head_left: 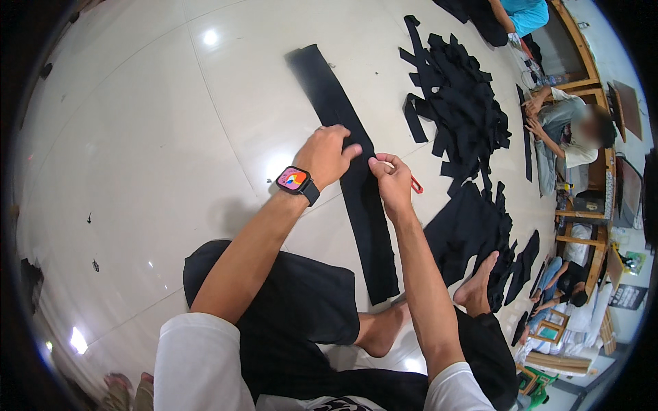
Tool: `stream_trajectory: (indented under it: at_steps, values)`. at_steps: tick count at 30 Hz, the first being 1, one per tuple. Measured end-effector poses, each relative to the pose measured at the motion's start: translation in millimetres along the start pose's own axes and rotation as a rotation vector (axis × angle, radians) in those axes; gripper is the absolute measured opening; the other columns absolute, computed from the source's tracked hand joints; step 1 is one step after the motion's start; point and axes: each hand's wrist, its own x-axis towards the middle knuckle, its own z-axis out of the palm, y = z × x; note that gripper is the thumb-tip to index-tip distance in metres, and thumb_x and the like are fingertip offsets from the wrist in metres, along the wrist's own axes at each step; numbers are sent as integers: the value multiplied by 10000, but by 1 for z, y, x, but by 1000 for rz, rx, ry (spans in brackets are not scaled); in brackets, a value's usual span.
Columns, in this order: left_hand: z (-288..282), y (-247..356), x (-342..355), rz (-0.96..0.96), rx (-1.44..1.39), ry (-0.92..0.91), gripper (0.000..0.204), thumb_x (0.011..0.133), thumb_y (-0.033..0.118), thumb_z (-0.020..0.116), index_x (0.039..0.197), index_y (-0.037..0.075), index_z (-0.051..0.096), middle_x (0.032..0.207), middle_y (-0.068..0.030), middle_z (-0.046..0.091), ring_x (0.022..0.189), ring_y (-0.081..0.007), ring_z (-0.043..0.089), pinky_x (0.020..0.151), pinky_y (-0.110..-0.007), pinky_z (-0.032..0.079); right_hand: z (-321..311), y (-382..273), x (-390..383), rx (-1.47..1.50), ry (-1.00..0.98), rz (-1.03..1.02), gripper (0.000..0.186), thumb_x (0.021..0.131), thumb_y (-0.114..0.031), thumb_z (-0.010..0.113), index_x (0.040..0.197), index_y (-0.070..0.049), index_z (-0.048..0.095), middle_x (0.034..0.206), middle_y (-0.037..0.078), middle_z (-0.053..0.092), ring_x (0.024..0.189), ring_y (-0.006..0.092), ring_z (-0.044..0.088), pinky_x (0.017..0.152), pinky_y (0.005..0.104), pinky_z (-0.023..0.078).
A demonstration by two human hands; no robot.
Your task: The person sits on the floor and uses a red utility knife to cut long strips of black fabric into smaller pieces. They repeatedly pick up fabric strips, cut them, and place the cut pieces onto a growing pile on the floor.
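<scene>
A long strip of black fabric [356, 185] lies on the floor before me, running from the far middle toward my crossed legs; its far end looks blurred. My left hand [329, 152], with a smartwatch [293, 179] on its wrist, rests on the strip's left side, thumb stretched apart from the fingers. At the strip's right edge, my right hand [393, 181] is closed, thumb and forefinger pinching the cloth. A small red piece [417, 185] shows just beside that hand; whether it is held or lies on the floor, I cannot tell.
A heap of black fabric pieces [462, 103] spreads on the right, with larger black cloth [466, 222] nearer my foot. Beyond it a person [565, 130] sits by wooden furniture [582, 65]. Other people are along the right side. Pale tiles [144, 137] cover the left.
</scene>
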Motion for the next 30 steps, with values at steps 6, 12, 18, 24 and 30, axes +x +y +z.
stream_trajectory:
  at_steps: [6, 12, 18, 24, 30]
  values:
    - [10, 4, -4, -548, -498, -434, 631, 937, 546, 653, 660, -20, 673, 626, -119, 687, 521, -285, 666, 569, -395, 532, -1, -12, -6, 164, -18, 20, 336, 964, -96, 701, 1238, 53, 575, 981, 78, 703, 872, 99, 650, 785, 226, 510]
    - [44, 17, -22, -486, -849, -194, 187, 957, 149, 703, 994, -28, 655, 912, -88, 693, 804, -121, 639, 702, -261, 529, -1, -14, -11, 211, 52, 57, 357, 945, -86, 714, 1239, 74, 591, 1027, 144, 719, 909, 161, 676, 810, 270, 533]
    - [51, 12, -22, -609, -1035, -121, 177, 908, 102, 746, 844, 7, 610, 759, -61, 659, 690, -131, 627, 622, -283, 493, -2, -7, -11, 259, 77, 45, 361, 945, -86, 716, 1239, 80, 589, 1058, 155, 716, 916, 162, 678, 835, 258, 529]
    - [47, 15, -21, -617, -1062, -189, 154, 927, 83, 721, 972, -14, 611, 862, -85, 684, 763, -129, 633, 662, -283, 501, -2, -2, -8, -36, 216, -88, 285, 926, -112, 724, 1152, 49, 662, 1023, 127, 727, 907, 175, 671, 829, 291, 523]
    - [54, 9, -21, -562, -991, -186, 180, 952, 43, 681, 1103, -30, 616, 982, -104, 708, 834, -146, 651, 709, -291, 518, -18, -21, -22, -505, 188, -488, 157, 894, -125, 746, 1008, -18, 759, 869, 52, 718, 806, 129, 577, 752, 302, 478]
